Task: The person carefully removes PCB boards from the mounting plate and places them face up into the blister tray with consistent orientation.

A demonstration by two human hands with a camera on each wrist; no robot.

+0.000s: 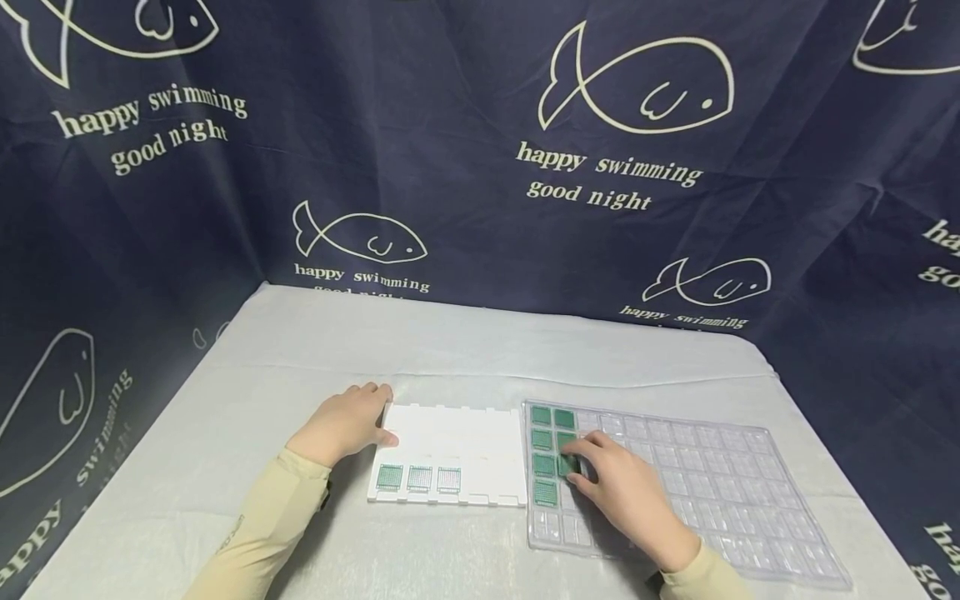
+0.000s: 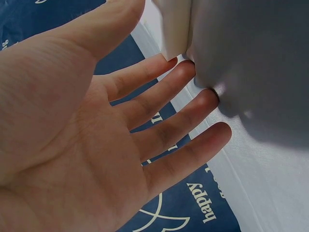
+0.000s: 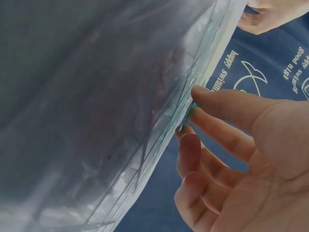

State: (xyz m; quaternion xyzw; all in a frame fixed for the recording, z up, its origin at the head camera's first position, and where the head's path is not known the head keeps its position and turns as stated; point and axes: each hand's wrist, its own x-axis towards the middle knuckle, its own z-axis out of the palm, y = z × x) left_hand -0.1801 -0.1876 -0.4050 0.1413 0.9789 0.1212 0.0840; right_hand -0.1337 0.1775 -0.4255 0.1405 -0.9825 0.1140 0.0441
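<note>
A flat white holder lies on the table with three small green perforated circuit boards along its near row. My left hand rests at the holder's left edge, thumb over the top; its fingers look straight and spread in the left wrist view. Right of the holder lies a clear plastic compartment tray, with several green circuit boards in its left columns. Over the second column, my right hand pinches a green circuit board between thumb and fingertips, mostly hidden by the fingers.
The table's white cloth extends behind the holder and tray. A dark blue curtain with fish drawings and lettering hangs behind and at both sides. The tray's left edge sits close against the holder's right edge.
</note>
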